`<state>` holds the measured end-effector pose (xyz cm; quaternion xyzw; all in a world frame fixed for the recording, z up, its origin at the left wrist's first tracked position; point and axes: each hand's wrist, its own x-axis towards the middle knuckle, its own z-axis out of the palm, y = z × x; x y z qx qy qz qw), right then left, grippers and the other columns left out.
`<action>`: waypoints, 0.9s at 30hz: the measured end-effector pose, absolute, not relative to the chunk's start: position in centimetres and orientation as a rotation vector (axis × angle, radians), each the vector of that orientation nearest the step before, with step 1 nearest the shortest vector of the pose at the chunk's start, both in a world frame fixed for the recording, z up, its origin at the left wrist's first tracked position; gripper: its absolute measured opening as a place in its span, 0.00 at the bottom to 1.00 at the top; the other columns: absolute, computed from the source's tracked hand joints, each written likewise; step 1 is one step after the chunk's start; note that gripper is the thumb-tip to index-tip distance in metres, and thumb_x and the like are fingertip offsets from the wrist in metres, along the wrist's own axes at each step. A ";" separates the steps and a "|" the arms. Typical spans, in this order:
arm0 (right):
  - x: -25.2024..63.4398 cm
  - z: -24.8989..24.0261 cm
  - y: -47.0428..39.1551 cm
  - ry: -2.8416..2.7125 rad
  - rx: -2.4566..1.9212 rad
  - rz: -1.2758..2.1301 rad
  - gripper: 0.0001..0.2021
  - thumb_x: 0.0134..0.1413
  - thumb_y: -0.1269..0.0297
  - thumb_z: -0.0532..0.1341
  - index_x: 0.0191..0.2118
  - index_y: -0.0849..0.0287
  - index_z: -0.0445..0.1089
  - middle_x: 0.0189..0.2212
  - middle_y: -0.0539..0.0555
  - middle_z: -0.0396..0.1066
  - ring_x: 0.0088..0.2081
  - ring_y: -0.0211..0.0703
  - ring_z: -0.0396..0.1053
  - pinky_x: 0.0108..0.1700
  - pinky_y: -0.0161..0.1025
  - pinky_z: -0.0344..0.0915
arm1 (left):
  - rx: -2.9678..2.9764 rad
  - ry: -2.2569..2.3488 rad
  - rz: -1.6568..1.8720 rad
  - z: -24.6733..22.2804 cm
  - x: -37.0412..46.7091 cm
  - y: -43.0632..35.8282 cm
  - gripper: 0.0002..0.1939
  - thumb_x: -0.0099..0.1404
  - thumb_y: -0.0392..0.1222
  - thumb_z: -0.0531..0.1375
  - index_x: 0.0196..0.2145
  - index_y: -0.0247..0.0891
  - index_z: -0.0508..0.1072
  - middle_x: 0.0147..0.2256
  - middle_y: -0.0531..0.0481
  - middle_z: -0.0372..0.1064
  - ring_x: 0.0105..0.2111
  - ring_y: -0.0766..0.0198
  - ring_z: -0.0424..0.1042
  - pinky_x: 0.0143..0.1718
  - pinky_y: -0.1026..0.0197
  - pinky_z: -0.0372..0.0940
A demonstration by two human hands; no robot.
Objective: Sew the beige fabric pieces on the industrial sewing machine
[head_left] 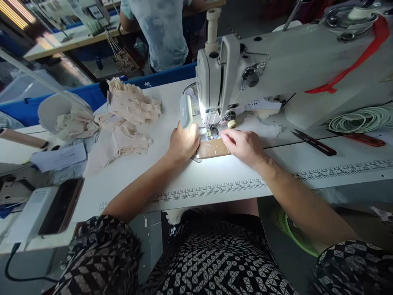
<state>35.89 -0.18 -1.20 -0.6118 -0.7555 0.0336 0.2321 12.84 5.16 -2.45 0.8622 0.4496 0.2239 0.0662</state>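
The sewing machine (pixel 211 82) has its lamp lit over the needle area and presser foot (pixel 212 132). Just left of the foot, my left hand (pixel 184 141) is closed with its fingers curled down beside a pale lamp-like part (pixel 186 110); anything in its grasp is hidden. My right hand (pixel 245 145) lies to the right of the foot, thumb and forefinger drawn together in a pinch at the edge of a brown plate (pixel 213 149). What that pinch holds is too small to make out. Pale fabric (pixel 260 128) lies behind my right hand.
Stacked beige fabric pieces (pixel 132 106) lie left of my left hand. Black snips (pixel 315 142) and a pale green cord coil (pixel 359 119) are at the right. A printed ruler (pixel 215 187) runs along the front edge. A phone (pixel 61 207) is at lower left; a person (pixel 162 32) sits beyond.
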 end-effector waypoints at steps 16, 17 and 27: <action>29.3 -0.4 -0.6 -2.081 -1.747 0.480 0.26 0.59 0.43 0.64 0.54 0.58 0.73 0.50 0.62 0.76 0.48 0.58 0.75 0.45 0.50 0.69 | 1.858 1.217 0.790 3.2 9.4 -1.3 0.15 0.65 0.51 0.64 0.28 0.37 0.77 0.27 0.50 0.75 0.26 0.66 0.69 0.26 0.64 0.63; 28.8 -0.4 -0.4 -2.062 -1.668 0.498 0.24 0.59 0.47 0.64 0.54 0.59 0.73 0.51 0.63 0.76 0.48 0.58 0.75 0.46 0.50 0.69 | 1.818 1.211 0.794 3.4 9.1 -1.6 0.15 0.65 0.52 0.65 0.29 0.37 0.77 0.28 0.50 0.76 0.26 0.66 0.70 0.26 0.65 0.63; 30.0 1.6 -2.1 -1.867 -1.246 0.776 0.09 0.66 0.60 0.58 0.47 0.55 0.72 0.29 0.51 0.79 0.33 0.46 0.78 0.38 0.42 0.72 | 1.542 1.254 0.895 3.0 4.3 -1.8 0.18 0.66 0.58 0.63 0.36 0.39 0.72 0.23 0.54 0.68 0.23 0.64 0.68 0.26 0.62 0.65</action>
